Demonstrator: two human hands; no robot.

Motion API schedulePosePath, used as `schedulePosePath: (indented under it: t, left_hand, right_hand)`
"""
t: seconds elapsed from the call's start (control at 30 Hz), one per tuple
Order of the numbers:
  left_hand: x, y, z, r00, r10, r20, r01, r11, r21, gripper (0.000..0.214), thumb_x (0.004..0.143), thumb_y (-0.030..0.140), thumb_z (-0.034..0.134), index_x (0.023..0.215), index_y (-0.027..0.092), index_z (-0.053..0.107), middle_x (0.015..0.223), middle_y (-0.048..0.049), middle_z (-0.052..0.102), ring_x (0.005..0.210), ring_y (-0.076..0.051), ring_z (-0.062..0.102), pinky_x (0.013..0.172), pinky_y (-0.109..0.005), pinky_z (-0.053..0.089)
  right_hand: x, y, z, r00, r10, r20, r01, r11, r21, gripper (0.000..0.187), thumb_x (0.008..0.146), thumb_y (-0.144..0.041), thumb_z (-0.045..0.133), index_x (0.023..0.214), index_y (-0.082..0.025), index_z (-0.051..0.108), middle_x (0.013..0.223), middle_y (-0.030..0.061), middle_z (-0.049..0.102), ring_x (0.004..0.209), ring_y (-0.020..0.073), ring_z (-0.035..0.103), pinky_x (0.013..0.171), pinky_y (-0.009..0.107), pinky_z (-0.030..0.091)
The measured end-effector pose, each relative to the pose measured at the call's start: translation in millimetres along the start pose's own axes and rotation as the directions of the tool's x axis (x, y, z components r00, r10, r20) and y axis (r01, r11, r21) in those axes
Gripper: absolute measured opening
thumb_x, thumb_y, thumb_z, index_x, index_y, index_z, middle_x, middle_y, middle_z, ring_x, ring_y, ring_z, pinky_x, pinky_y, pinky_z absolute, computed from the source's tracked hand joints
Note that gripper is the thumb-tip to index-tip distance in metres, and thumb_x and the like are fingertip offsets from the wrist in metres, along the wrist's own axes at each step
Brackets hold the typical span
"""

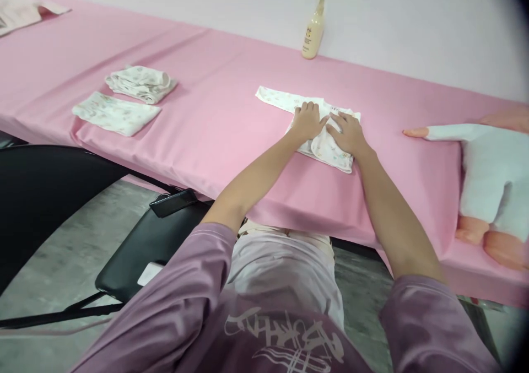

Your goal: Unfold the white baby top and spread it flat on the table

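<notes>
Two hands (326,128) flat on one garment (308,125); two folded garments (124,97) left.

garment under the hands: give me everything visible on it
The garment is small, white or cream with a faint pastel print, and looks like soft thin fabric. It lies flat on the pink table cover, partly folded, with one narrow part, seemingly a sleeve, stretched out to the left. The left hand and right hand both rest palm down on its middle, side by side. Its near edge sits close to the table's front edge. Nothing else touches it.
</notes>
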State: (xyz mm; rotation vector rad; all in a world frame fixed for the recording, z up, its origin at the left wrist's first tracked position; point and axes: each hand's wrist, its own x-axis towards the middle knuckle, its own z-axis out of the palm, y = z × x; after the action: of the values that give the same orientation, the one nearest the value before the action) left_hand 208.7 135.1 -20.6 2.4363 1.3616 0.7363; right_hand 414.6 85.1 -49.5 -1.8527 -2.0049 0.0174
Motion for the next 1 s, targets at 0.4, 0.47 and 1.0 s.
schedulePosePath:
  t: [0.4,0.47,1.0]
  left_hand:
    - [-10.6,-4.0,-11.8,1.000,0.023,0.021,-0.021,0.998,-0.054,0.037,0.122,0.040,0.057,0.144,0.022,0.080,0.165,-0.0194,0.070,0.170,-0.041,0.050,0.145,-0.059,0.034]
    - [-11.4,-2.3,-13.1,0.997,0.067,0.038,-0.064,0.996,-0.070,0.037,0.122,0.041,0.057,0.142,0.023,0.082,0.162,-0.0179,0.072,0.168,-0.041,0.052,0.145,-0.060,0.034]
    - [-1.1,-54.3,-33.4,0.994,-0.107,0.025,0.106,0.993,0.052,0.053,0.121,0.049,0.048,0.161,0.024,0.071,0.177,-0.0213,0.061,0.173,-0.041,0.047,0.147,-0.063,0.032]
  right_hand:
    - [-0.3,-13.4,-6.2,0.999,-0.043,0.005,0.043,0.999,-0.008,0.074,0.119,-0.059,0.052,0.176,-0.014,0.064,0.186,0.0241,0.054,0.175,0.0465,0.047,0.146,0.071,0.036]
    - [3.8,-16.7,-6.7,0.997,-0.075,0.034,0.076,0.997,-0.012,0.074,0.120,-0.057,0.048,0.176,-0.011,0.063,0.182,0.0262,0.057,0.171,0.0461,0.049,0.146,0.068,0.036]
    - [45.3,-38.6,-6.9,0.985,-0.039,0.166,0.054,0.995,-0.087,0.090,0.111,-0.085,0.051,0.171,-0.021,0.069,0.176,0.0257,0.062,0.158,0.0642,0.053,0.132,0.087,0.042]
